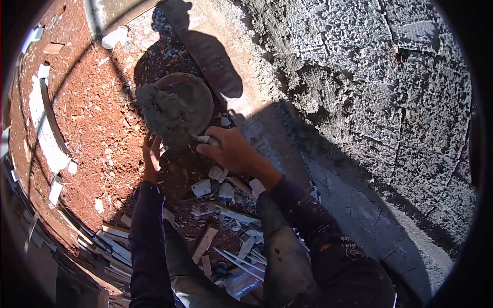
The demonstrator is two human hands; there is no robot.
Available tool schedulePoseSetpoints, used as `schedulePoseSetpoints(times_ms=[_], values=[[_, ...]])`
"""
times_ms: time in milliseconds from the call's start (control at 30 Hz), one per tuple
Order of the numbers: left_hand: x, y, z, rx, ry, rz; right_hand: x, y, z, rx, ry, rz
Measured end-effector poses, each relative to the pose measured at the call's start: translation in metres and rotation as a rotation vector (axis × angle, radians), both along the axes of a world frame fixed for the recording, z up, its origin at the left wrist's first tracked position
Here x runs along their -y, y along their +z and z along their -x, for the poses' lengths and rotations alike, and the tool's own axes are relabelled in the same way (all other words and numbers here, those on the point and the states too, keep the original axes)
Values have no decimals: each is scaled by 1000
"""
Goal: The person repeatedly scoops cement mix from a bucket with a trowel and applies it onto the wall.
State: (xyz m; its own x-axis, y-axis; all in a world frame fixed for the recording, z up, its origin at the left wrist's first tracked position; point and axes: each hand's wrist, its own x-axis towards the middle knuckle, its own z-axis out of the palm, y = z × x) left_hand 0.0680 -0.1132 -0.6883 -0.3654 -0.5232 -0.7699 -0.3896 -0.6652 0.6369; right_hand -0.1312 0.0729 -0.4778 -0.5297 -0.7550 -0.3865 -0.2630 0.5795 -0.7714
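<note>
Wet grey mortar (167, 115) is heaped in a mass over the left part of a round bucket (205, 105). My right hand (228, 149) is closed round the handle of a trowel (201, 138), whose blade is hidden by or under the mortar. Just below the heap, my left hand (151, 156) is raised with its fingers partly spread, close to the mortar's lower left edge. Whether it touches the mortar or a tool there cannot be made out.
A rough mortar-coated wall (359, 97) rises on the right above a concrete ledge (267, 136). Broken pieces and wood strips (205, 244) lie around my legs. On the red soil at left are a long white piece (43, 123) and a white cup-like container (115, 37).
</note>
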Motion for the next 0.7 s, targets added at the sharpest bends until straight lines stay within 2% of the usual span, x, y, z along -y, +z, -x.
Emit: schedulePoseSetpoints(times_ms=[33,67,100,133,167,200,267,300,333,367,433,500,533,567,633,667,700], values=[[-10,14,-10,70,8,-50,-11,11,18,301,-22,3],[-12,-26,-60,-119,61,-216,-24,20,39,601,-35,8],[-27,11,-52,201,-58,-104,-42,20,60,647,-95,-34],[-38,47,-53,225,-53,-136,-67,18,84,693,-154,-84],[-38,51,-73,243,-100,-211,-95,23,115,784,-268,-108],[-41,66,-78,251,-72,-201,-99,70,136,440,-427,-295],[-32,87,-75,266,-34,-179,-143,116,170,345,-548,-321],[-26,91,-64,244,-27,-129,-155,163,175,271,-566,-268],[-30,96,-68,247,-14,-102,-161,200,163,80,-583,-99],[-20,86,-63,203,-56,-110,-157,237,158,174,-588,-67],[-3,64,-36,195,-100,-82,-129,267,141,111,-529,-229],[13,39,3,37,-40,-172,-115,233,127,49,-480,-401],[26,26,19,-82,-18,-208,-101,207,127,55,-286,-479],[44,-9,18,-48,-295,-92,-83,173,127,69,-92,-543],[54,16,56,-38,-325,-71,-52,86,109,-122,219,-480],[58,-28,49,9,-386,-69,-30,42,105,-219,310,-510],[50,-21,43,27,-389,-91,-14,4,95,-298,390,-555]])
